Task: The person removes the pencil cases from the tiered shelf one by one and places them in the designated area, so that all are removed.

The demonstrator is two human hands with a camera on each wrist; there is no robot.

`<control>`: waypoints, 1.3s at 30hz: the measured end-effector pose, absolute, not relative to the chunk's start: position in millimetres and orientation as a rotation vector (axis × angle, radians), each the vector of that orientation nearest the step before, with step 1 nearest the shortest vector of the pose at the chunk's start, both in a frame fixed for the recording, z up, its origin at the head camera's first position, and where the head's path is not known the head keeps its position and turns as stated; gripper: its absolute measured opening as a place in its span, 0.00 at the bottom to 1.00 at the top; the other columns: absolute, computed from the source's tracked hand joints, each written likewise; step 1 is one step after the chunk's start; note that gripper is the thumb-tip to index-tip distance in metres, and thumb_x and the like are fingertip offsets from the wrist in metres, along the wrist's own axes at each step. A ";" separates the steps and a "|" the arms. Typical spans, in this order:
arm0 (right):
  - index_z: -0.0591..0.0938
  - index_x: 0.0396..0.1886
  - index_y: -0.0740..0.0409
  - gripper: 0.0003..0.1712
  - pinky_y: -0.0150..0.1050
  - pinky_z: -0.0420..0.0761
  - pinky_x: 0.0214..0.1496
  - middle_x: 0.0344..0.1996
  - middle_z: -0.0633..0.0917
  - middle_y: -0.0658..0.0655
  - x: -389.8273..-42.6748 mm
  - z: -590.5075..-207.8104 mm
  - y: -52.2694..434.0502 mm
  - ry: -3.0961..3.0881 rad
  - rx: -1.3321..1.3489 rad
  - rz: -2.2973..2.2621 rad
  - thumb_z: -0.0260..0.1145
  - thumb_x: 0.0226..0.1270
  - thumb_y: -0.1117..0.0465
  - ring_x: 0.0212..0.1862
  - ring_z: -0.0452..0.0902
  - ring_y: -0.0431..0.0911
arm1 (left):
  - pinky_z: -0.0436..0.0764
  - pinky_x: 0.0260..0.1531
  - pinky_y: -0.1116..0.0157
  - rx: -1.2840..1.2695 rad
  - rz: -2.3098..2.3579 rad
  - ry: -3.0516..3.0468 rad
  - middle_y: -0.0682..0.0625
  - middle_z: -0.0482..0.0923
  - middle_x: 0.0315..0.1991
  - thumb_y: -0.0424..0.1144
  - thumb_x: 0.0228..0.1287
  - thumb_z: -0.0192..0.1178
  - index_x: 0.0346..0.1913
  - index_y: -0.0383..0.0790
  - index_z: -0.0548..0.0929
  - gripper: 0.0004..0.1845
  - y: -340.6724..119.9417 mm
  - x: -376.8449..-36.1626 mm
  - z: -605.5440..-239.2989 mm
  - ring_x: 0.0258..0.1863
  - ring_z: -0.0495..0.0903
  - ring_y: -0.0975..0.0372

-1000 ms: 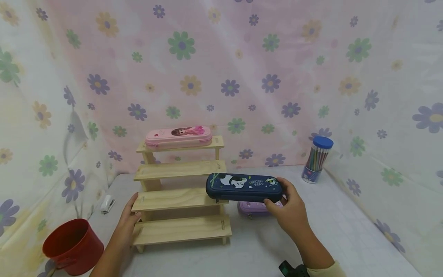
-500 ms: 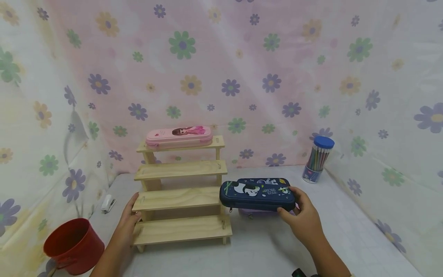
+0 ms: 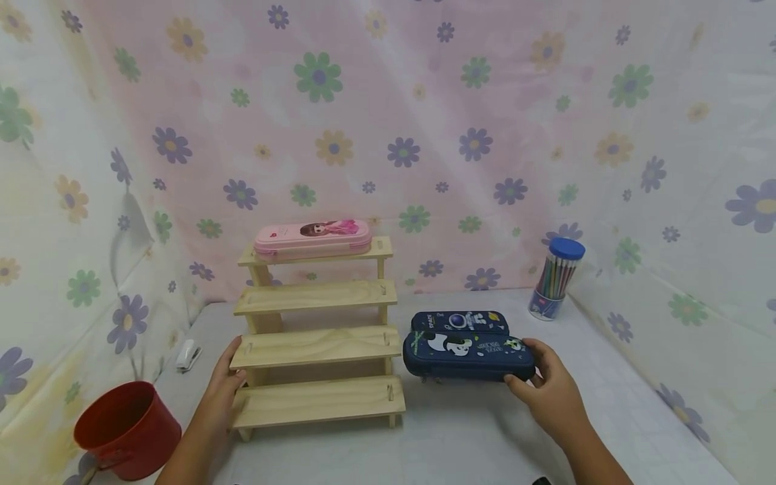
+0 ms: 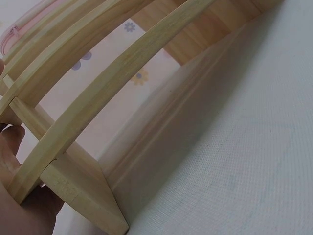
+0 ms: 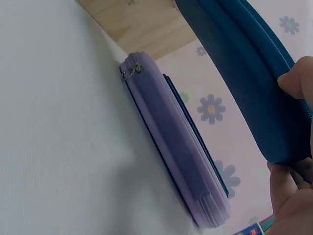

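My right hand (image 3: 548, 391) grips the right end of a navy panda pencil case (image 3: 469, 353), fingers and thumb curled round it (image 5: 293, 83). It hovers just right of the wooden stepped shelf (image 3: 315, 347). In the right wrist view a purple case (image 5: 171, 147) lies on the table under it, with a gap between the two. A second navy case with a space print (image 3: 459, 321) lies just behind. My left hand (image 3: 225, 377) rests against the shelf's left end, fingers fairly straight; its thumb (image 4: 11, 139) sits by a step end. A pink case (image 3: 312, 239) lies on the top step.
A red bucket (image 3: 127, 431) stands at the front left, and a small white stapler (image 3: 188, 355) lies behind it. At the back right stands a blue-lidded tube of coloured pencils (image 3: 554, 279). Flowered cloth hangs on three sides of the grey table (image 3: 606, 377).
My right hand has carried the panda case rightwards and down, from the third step's end to just above the purple case. The space-print case has come into view. The left hand has stayed put.
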State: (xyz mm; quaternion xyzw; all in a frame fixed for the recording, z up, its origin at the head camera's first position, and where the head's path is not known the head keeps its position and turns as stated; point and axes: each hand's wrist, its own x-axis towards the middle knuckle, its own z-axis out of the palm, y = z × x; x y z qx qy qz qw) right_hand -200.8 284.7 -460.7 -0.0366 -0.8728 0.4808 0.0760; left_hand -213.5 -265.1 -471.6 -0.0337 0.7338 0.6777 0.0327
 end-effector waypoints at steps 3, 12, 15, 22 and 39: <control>0.57 0.82 0.59 0.53 0.46 0.73 0.66 0.81 0.60 0.71 -200.1 -463.6 288.0 -2.635 -0.124 1.472 0.77 0.65 0.54 0.79 0.61 0.65 | 0.27 0.78 0.37 -0.117 2.082 2.251 0.56 0.22 0.86 0.34 0.83 0.33 0.86 0.60 0.31 0.38 -265.5 -213.5 -471.7 0.84 0.22 0.52; 0.60 0.80 0.59 0.53 0.53 0.73 0.69 0.79 0.63 0.72 -202.2 -471.4 297.5 -2.783 -0.127 1.372 0.77 0.62 0.48 0.78 0.61 0.68 | 0.27 0.77 0.36 -0.102 2.125 2.243 0.51 0.25 0.86 0.33 0.83 0.35 0.86 0.59 0.34 0.39 -264.9 -212.7 -471.7 0.84 0.25 0.48; 0.61 0.79 0.59 0.53 0.55 0.73 0.70 0.78 0.64 0.72 -204.3 -475.1 300.2 -2.812 -0.102 1.316 0.77 0.61 0.48 0.78 0.61 0.69 | 0.27 0.78 0.36 -0.106 2.125 2.245 0.52 0.25 0.86 0.33 0.83 0.35 0.86 0.59 0.34 0.38 -265.5 -212.8 -470.7 0.84 0.24 0.49; 0.62 0.78 0.62 0.53 0.57 0.74 0.69 0.76 0.68 0.73 -205.6 -484.9 308.2 -2.851 -0.032 1.285 0.79 0.60 0.48 0.77 0.63 0.69 | 0.27 0.78 0.36 -0.135 2.108 2.256 0.53 0.25 0.86 0.34 0.83 0.34 0.86 0.60 0.33 0.38 -262.9 -212.3 -468.2 0.85 0.25 0.49; 0.58 0.80 0.60 0.59 0.70 0.67 0.72 0.77 0.64 0.74 -208.8 -494.1 327.9 -3.020 -0.045 1.289 0.81 0.57 0.47 0.75 0.63 0.74 | 0.31 0.78 0.35 -0.068 2.153 2.249 0.46 0.29 0.86 0.32 0.83 0.34 0.86 0.56 0.33 0.38 -263.0 -214.1 -472.1 0.85 0.30 0.44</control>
